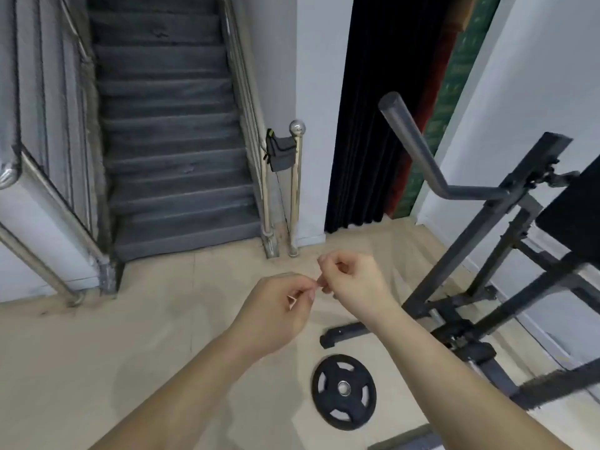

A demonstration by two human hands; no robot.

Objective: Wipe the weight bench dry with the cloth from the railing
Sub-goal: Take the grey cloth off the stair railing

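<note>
Shiny metal railing (296, 190); matt fabric cloth (281, 155); bench frame (471, 241) seemingly matt painted metal.

Head-high, forward-down, seemingly beside weight bench (477, 228)

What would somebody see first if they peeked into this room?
Probably the two bare hands in the middle, the left hand and right hand, fingers curled and tips touching. Next, the grey staircase climbs at the upper left, with a dark cloth hanging on its railing by a shiny ball top. At the right stands the black weight bench, a round weight plate flat on the floor beside it.
</note>
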